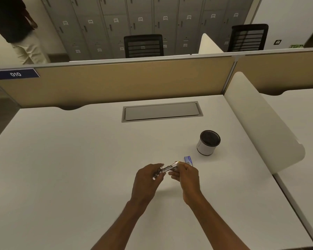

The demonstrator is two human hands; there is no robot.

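So here's what we've got: the small metal stapler [165, 169] is up off the tabletop [79, 159], held between both hands a little right of center in front of us. Our left hand [148, 179] has its fingers curled around the lower-left end, and our right hand [186, 175] pinches the upper-right end with thumb and fingertips, so neither hand is really "nearer": both are on it. The bit that matters for whatever comes next is the stapler's long axis. It runs on a diagonal from near-left to far-right, tilted up slightly toward the right hand. The far end aims pretty much straight at the little blue staple box [188, 160], which sits on the tabletop just beyond our right fingertips. We can't tell from this angle which end is the nose and which is the hinge, as it's too small and shiny. It looks to us like a reload, so the right hand is the one placed to reach the box, while the left keeps the body steady. The white cup [207, 143] stands further back right, apart from all of it.
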